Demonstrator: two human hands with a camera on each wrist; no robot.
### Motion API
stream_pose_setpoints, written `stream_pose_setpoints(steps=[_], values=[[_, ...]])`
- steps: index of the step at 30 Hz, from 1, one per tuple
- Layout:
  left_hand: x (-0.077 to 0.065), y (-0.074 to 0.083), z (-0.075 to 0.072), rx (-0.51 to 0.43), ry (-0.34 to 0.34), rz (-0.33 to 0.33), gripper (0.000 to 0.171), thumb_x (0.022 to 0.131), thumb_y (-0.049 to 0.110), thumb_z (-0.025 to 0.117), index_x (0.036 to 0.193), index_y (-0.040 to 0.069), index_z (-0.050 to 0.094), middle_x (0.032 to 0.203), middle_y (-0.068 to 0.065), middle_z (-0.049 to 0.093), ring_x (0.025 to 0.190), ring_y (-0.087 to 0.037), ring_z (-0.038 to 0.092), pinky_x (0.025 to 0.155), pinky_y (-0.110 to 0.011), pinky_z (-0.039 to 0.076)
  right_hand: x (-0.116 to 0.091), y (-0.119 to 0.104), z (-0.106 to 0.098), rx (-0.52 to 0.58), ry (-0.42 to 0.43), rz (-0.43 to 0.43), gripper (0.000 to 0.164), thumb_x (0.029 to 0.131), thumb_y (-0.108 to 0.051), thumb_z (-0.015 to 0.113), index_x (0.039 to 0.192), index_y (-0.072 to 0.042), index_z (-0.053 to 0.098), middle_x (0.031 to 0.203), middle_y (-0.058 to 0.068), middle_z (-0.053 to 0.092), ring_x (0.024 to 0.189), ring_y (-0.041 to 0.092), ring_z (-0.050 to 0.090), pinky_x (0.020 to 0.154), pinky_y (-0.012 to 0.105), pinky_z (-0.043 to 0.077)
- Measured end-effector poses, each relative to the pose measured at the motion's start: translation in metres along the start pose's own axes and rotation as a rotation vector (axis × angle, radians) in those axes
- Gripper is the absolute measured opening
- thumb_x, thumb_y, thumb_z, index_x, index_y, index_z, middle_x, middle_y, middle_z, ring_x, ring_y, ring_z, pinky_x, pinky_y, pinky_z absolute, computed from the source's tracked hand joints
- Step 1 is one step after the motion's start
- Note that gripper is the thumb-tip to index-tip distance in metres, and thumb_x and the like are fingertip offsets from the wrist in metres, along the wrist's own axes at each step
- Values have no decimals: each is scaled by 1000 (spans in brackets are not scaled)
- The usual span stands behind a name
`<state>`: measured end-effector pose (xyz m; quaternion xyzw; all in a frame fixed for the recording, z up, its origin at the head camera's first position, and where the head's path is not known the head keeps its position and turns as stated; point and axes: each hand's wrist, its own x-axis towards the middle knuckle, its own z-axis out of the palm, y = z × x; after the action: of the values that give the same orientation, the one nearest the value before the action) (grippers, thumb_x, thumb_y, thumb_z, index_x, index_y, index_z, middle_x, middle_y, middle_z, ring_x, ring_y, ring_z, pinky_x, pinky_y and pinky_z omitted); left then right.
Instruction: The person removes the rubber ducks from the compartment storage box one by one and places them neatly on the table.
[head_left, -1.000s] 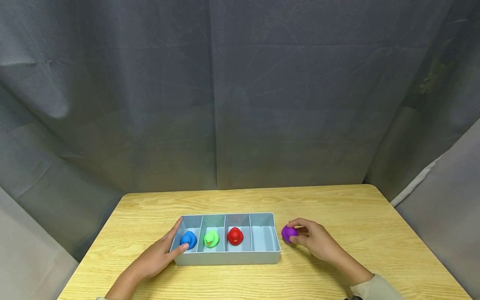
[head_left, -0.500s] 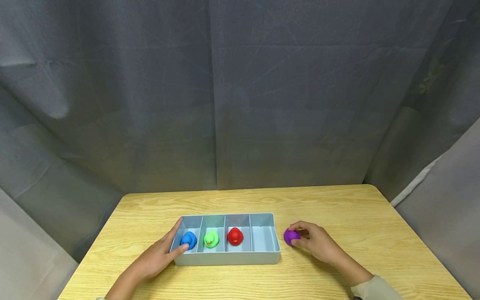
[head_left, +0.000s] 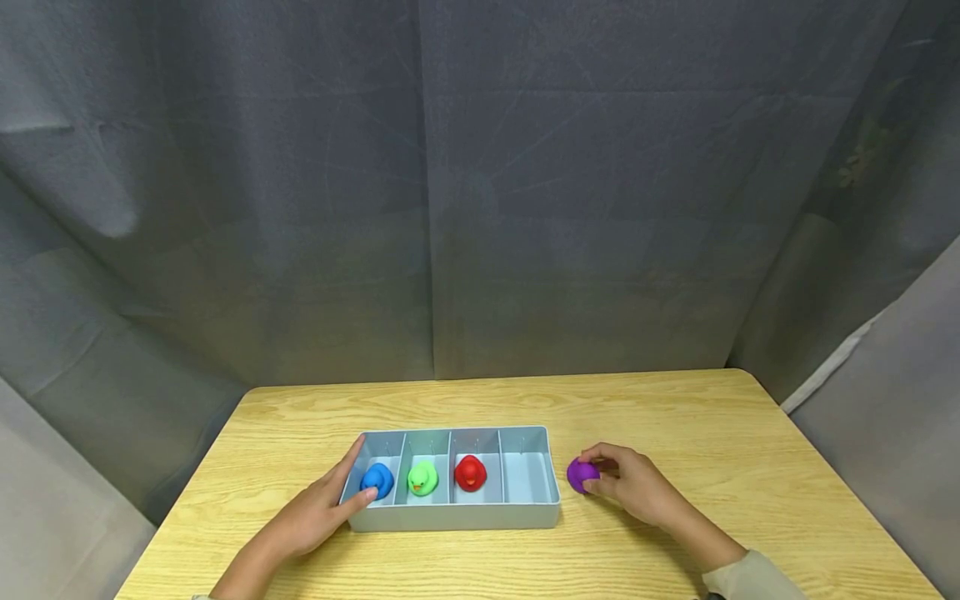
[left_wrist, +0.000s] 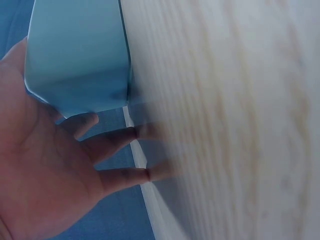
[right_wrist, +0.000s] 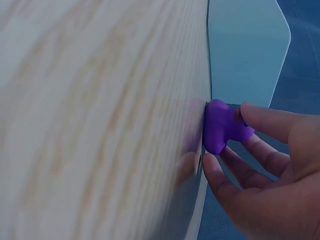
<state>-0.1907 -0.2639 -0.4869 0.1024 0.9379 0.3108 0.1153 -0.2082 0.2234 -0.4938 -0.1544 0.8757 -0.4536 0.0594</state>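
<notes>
My left hand (head_left: 311, 512) grips the left end of a pale blue-grey divided box (head_left: 450, 517), its thumb over the front rim. In the left wrist view the box end (left_wrist: 77, 60) sits against that hand, with the other fingers spread down to the table. Three compartments hold a blue rubber duck (head_left: 377, 478), a light green one (head_left: 423, 478) and a red one (head_left: 470, 473). The rightmost compartment is bare. Just right of the box, my right hand (head_left: 633, 483) pinches a purple rubber duck (head_left: 581, 476) by its head; its base touches the table in the right wrist view (right_wrist: 216, 127).
The box stands on a wood-grain table (head_left: 660, 417) with rounded far corners. Grey curtains (head_left: 480, 208) hang behind the table and along both sides.
Since a second ago, my right hand has shifted the purple duck slightly right and nearer to me. The left hand, the box and the other ducks have stayed put.
</notes>
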Motion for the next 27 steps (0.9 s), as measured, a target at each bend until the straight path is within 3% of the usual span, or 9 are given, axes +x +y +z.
stream_pose_setpoints(steps=[18, 27], values=[[0, 0, 0, -2, -1, 6, 84, 104, 60, 49, 168, 31, 2, 171, -17, 17, 150, -50, 28, 115, -69, 30, 1, -7, -4, 39, -6, 23, 30, 94, -9, 76, 120, 1, 67, 122, 19, 68, 111, 37, 68, 85, 34, 60], [0, 0, 0, -1, -2, 0, 85, 104, 61, 49, 168, 31, 2, 171, -17, 17, 150, -50, 29, 114, -70, 30, 3, -14, -6, 49, 14, 47, 33, 95, -12, 75, 124, 0, 67, 130, 20, 66, 123, 48, 60, 93, 49, 58]])
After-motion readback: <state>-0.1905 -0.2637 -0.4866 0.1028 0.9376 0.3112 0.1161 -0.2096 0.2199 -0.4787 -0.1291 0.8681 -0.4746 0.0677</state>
